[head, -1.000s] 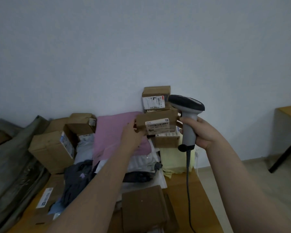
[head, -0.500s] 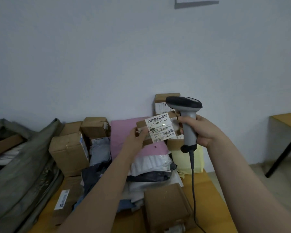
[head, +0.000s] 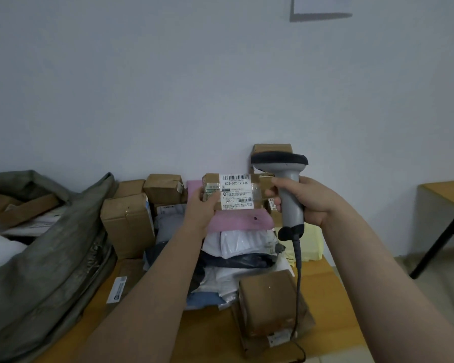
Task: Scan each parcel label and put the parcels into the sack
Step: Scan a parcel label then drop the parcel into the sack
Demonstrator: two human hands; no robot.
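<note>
The left hand (head: pixel 203 208) pinches a small cardboard box (head: pixel 212 179) by its left end, thumb on the front face, and holds it up directly above the pink bag (head: pixel 241 222) that tops the pile of parcels. The box's white label (head: pixel 237 191) with its barcode faces the camera. Just right of the pink bag, the right hand (head: pixel 312 203) is curled tight round the grey handle of a scanner (head: pixel 288 189). The scanner's dark head is just beside the box's upper right corner, and I cannot tell whether they touch. Its cable (head: pixel 298 279) hangs down in front of the pink bag's right side. Under the pink bag lie white and dark plastic bags (head: pixel 244 244), and a yellow bag (head: pixel 312 242) shows to its right. Left of the pink bag stand several brown boxes, the tallest (head: pixel 126 226) nearest it. Well to the left of the pink bag the grey-green sack (head: pixel 50 258) lies open with parcels inside. Nearer the camera than the pink bag, another brown box (head: pixel 270 302) sits on the wooden table (head: pixel 207 336).
</note>
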